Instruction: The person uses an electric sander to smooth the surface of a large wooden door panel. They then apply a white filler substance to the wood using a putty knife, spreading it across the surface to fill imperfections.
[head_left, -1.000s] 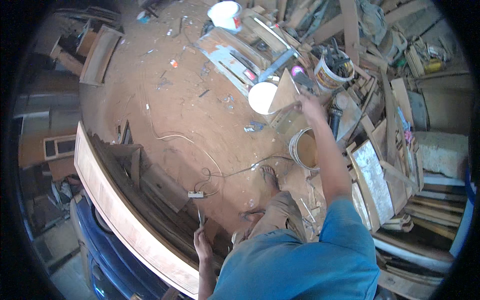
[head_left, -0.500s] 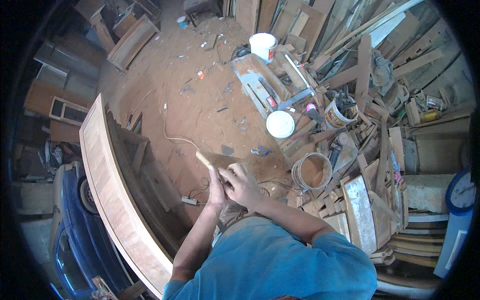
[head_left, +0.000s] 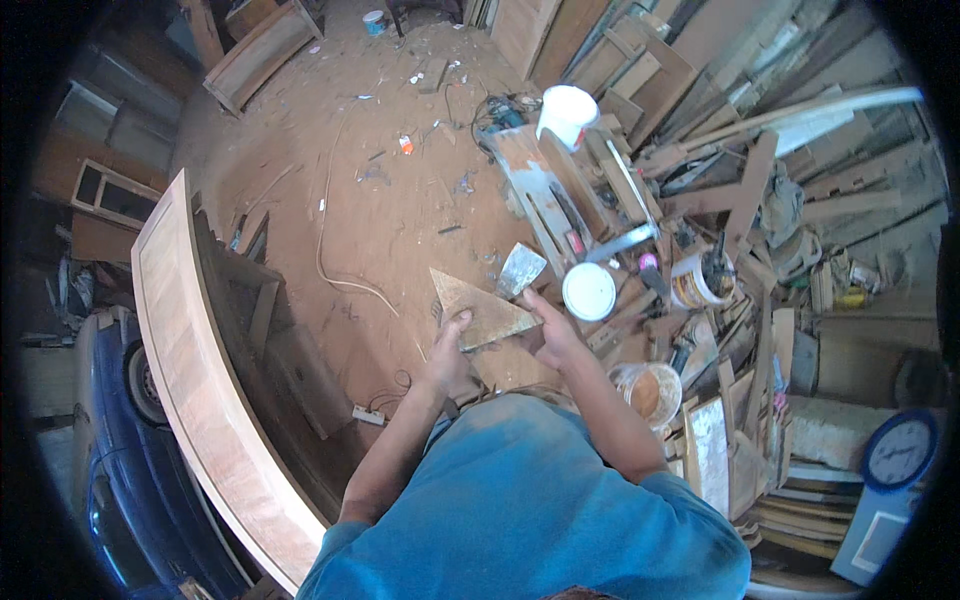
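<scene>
A flat triangular tan piece (head_left: pixel 475 310), speckled like thin board or stiff sheet, is held level in front of my waist. My left hand (head_left: pixel 448 350) grips its left side, the thumb lying on top. At the right corner my right hand (head_left: pixel 556 338) closes around the tip, thumb stretched forward. Just beyond that thumb is a thin grey, roughly square plate (head_left: pixel 522 270); whether it is held or lies on the floor I cannot tell. The fingers under the triangular piece are hidden.
To my left stands a long pale wooden panel (head_left: pixel 205 370), with a blue car (head_left: pixel 150 470) behind it. Wood scraps, a white bucket (head_left: pixel 568 115), a white lid (head_left: pixel 589 292) and an open tub (head_left: pixel 648 392) crowd the right. A cable (head_left: pixel 340 283) crosses the dusty floor.
My hands, close together before on a narrow-looking piece, are now apart. The flat triangular face has turned upward, and my right hand has moved right. The view has shifted slightly.
</scene>
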